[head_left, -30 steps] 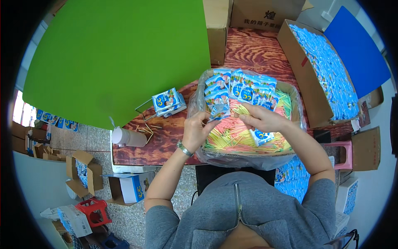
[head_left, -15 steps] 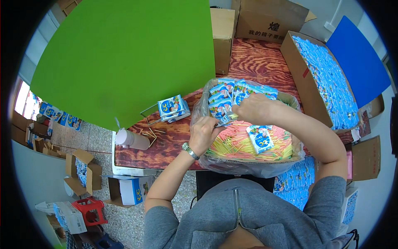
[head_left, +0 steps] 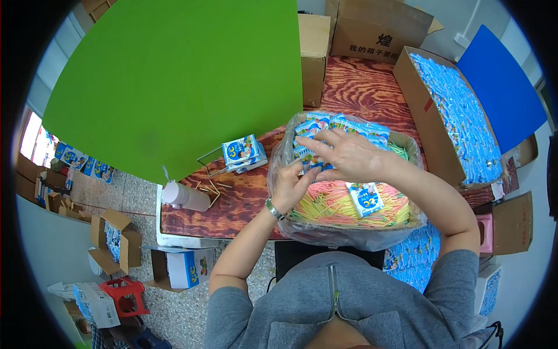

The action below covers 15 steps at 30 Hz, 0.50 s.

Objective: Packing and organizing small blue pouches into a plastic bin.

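Note:
A plastic-lined carton (head_left: 354, 228) stands in front of me, filled with thin pink, yellow and green sticks (head_left: 325, 203). Small blue-and-white packets (head_left: 375, 132) lie over its far part, and a single packet (head_left: 366, 199) rests on the sticks nearer me. At the carton's left side, my left hand (head_left: 286, 187), with a metal watch on the wrist, has thumb and fingers closed on a packet (head_left: 308, 160) that is partly hidden. My right hand (head_left: 354, 156) is over the packets, fingers stretched out to the left and apart, its thumb near the left thumb.
Left of the carton are a wire stand with packets (head_left: 241, 152), a pale bottle (head_left: 186, 196) and a few loose sticks. A large green board (head_left: 180, 81) covers the far left. A long box of packets (head_left: 456, 110) stands at right, beside a blue panel (head_left: 503, 87).
My right hand has opened from a closed grip and its fingers now spread leftward over the packets. My left hand has shifted slightly to the right.

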Tool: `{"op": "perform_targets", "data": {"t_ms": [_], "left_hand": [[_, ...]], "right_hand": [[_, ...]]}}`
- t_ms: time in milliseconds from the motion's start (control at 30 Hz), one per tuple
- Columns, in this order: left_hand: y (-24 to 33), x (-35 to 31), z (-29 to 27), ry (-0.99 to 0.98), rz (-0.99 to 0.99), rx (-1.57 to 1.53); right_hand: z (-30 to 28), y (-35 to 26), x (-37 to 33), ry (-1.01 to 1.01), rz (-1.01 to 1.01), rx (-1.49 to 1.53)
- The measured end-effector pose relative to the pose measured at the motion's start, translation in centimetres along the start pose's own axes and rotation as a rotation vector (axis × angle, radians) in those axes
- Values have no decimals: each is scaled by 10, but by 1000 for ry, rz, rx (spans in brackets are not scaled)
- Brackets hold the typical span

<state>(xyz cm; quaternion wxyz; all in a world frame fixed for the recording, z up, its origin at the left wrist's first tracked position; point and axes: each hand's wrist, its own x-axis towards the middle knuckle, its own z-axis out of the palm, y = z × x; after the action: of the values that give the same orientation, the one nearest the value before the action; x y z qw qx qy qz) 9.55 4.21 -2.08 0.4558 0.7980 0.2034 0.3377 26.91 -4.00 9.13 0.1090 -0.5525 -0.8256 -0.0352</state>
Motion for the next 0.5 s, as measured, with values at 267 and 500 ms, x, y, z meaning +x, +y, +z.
{"op": "perform_targets", "data": {"t_ms": [267, 500], "left_hand": [[-25, 26, -4, -18, 137, 150], [-42, 32, 1, -142, -90, 444]], "right_hand": [[42, 17, -3, -5, 132, 175], [70, 37, -96, -68, 550, 17]]}}
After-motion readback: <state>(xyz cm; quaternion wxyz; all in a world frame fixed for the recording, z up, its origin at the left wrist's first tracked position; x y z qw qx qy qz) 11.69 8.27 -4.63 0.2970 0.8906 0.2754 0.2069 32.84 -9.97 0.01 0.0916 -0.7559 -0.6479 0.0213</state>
